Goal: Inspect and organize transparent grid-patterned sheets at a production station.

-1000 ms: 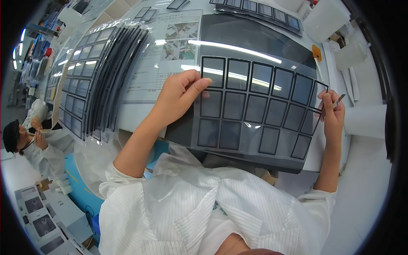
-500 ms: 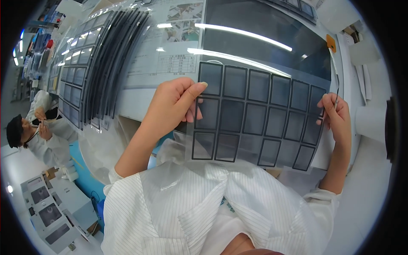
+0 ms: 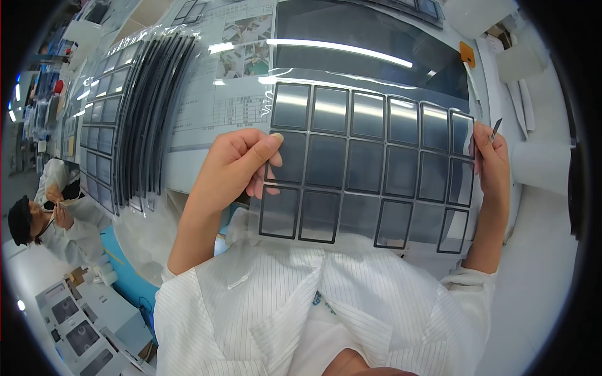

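A clear film sheet [image 3: 364, 164] carries rows of black-framed rectangular panels, with gaps in the row nearest me. I hold it up in front of my chest, between both hands. My left hand [image 3: 232, 169] pinches its left edge, thumb on top and fingers showing through the film below. My right hand [image 3: 492, 156] grips the right edge, its fingers partly hidden. From that same hand sticks a thin, dark, pointed tool [image 3: 497, 127]; its kind is not clear. Light streaks reflect off the sheet's far row.
Several similar framed sheets [image 3: 150, 113] stand in a leaning stack on the left. A dark mat [image 3: 370, 28] and printed papers [image 3: 210, 106] cover the table beyond. An orange tag [image 3: 468, 54] lies at the mat's right. A co-worker [image 3: 63, 213] works at far left.
The sheet has tilted in my hands, so the light reflection now runs across its far row. The whole view has shifted slightly. Both hands keep hold of the edges.
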A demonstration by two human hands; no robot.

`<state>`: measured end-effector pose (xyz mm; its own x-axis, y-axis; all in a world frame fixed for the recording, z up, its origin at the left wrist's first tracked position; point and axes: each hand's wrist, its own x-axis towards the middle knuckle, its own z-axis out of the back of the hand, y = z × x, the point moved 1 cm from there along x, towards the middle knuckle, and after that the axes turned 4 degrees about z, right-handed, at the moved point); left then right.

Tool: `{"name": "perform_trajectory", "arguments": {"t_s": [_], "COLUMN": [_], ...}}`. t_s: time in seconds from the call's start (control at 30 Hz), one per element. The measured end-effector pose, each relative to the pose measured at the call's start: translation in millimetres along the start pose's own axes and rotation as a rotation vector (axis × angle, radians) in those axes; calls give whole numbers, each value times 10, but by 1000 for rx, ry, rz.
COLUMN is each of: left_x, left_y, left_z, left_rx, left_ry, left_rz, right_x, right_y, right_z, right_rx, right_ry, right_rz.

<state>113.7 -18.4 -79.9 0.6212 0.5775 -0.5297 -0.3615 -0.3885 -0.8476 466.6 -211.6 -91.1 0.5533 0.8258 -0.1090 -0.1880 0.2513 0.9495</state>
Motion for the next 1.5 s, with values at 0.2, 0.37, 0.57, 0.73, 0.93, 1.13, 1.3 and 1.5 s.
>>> {"name": "perform_trajectory", "arguments": {"t_s": [0.2, 0.37, 0.57, 0.73, 0.93, 1.13, 1.3, 1.5], "left_x": [49, 40, 59, 56, 47, 52, 52, 50], "left_y": [-83, -41, -17, -30, -13, -48, -55, -100], "left_z": [-84, -144, -139, -145, -150, -153, -152, -148], "left_rx": [81, 77, 78, 98, 101, 92, 97, 115], "left_ry": [22, 20, 30, 42, 23, 32, 29, 43], "left_rz": [47, 115, 135, 157, 161, 199, 199, 229], "right_x": [6, 10, 34, 41, 20, -5, -7, -25], "right_y": [-77, -162, -166, -156, -157, -136, -145, -140], "right_z": [136, 292, 264, 261, 260, 266, 276, 299], "right_rx": [31, 60, 46, 29, 11, -14, -19, 26], "right_ry": [-32, -2, -67, -33, -24, -9, -22, 47], "right_rz": [1, -20, 33, 60, 73, 70, 73, 71]}}
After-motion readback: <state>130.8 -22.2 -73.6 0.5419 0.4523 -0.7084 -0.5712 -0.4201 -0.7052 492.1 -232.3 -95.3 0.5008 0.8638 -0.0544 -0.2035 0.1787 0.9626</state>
